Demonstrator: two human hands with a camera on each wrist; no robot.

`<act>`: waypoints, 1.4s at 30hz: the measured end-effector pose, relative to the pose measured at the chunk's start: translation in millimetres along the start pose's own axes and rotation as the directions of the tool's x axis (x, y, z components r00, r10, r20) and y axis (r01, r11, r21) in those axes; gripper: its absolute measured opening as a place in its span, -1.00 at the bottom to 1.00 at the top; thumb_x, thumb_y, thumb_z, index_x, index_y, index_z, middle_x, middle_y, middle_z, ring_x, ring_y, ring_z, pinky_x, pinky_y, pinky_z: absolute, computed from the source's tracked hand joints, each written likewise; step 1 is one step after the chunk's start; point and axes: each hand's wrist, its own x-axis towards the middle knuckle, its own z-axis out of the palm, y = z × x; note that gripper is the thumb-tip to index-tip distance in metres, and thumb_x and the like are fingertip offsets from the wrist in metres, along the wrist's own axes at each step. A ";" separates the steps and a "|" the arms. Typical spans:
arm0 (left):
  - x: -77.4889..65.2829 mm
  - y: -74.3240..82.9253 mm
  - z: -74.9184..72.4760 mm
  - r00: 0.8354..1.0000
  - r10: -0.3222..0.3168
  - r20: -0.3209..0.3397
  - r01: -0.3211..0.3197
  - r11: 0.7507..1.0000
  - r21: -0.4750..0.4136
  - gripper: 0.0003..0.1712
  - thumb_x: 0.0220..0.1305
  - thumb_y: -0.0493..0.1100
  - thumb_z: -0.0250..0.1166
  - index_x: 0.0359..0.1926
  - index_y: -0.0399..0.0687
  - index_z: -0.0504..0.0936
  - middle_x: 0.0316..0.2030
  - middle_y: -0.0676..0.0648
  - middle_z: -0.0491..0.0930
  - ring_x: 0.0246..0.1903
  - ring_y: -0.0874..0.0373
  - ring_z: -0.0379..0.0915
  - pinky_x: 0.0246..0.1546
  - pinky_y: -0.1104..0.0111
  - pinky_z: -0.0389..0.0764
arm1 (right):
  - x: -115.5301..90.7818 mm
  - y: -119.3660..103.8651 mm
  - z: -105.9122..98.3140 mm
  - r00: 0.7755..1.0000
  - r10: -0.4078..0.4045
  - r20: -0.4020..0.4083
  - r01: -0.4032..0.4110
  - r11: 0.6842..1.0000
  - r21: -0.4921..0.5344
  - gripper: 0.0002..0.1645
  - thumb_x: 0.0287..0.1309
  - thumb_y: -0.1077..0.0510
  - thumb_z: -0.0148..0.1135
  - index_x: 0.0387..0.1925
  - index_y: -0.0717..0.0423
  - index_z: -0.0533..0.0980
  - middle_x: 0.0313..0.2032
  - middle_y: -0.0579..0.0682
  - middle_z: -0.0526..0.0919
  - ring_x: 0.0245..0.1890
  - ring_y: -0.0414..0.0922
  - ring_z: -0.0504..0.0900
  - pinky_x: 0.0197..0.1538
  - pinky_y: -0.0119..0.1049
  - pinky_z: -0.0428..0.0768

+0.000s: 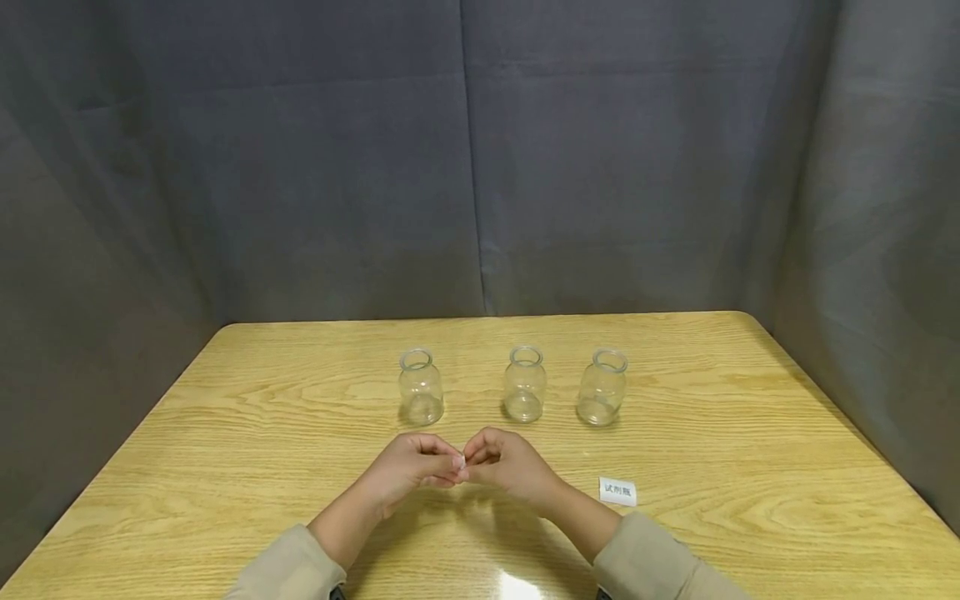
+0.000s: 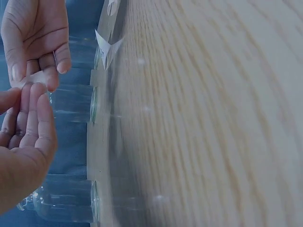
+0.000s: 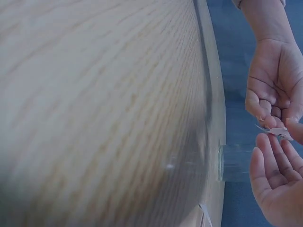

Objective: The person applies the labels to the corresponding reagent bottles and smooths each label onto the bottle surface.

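1. Above the front half of the worktop [image 1: 225, 467], a small white slip [image 3: 279, 133] was held up between two hands.
2. By the left hand [image 1: 415, 464], one side of the slip was pinched between thumb and fingers; by the right hand [image 1: 507, 467], the other side was pinched likewise, the fingertips nearly meeting.
3. Beyond the hands, three clear glass jars were set upright in a loose row: left jar [image 1: 422, 387], middle jar [image 1: 524, 387] and right jar [image 1: 602, 390].
4. Near the right forearm, a white label [image 1: 617, 492] printed with dark characters was placed.
5. Behind everything, dark grey cloth [image 1: 337, 183] was hung.
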 end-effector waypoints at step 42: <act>-4.6 -5.4 -13.6 0.999 -0.040 -0.024 0.041 0.998 0.050 -0.77 0.05 -0.29 0.16 -0.30 -0.40 0.39 -0.41 -0.10 0.44 -0.42 0.12 0.41 -0.28 0.29 0.49 | 2.4 1.9 -22.1 0.993 0.017 0.113 -0.017 1.000 0.004 -0.80 -0.04 0.32 0.18 -0.30 0.33 0.46 -0.39 0.11 0.61 -0.31 -0.04 0.57 -0.17 -0.28 0.50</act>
